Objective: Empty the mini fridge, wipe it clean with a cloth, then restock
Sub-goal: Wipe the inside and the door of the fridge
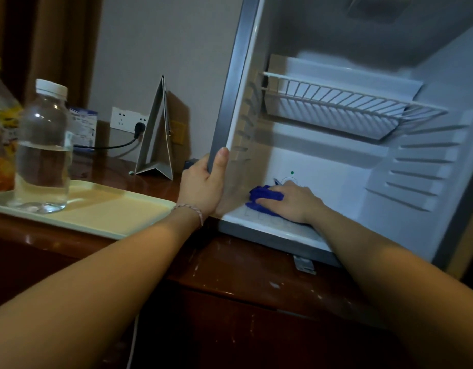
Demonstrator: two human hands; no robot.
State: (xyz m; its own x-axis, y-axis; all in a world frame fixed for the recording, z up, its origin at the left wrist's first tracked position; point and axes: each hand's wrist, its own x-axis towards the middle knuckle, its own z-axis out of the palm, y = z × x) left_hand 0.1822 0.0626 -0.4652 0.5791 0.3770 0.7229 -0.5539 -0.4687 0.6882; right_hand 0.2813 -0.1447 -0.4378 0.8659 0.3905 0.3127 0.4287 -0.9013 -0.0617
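Head view: at centre frame, the right hand (288, 201) presses a blue cloth (262, 199) flat-fingered onto the floor of the emptied mini fridge (336, 166); the left hand (203, 185) grips its left front edge. Long strokes toward the back corners would serve best; the wire shelf (336, 102) above leaves room, and bottles wait on the tray (102, 211), lower left.
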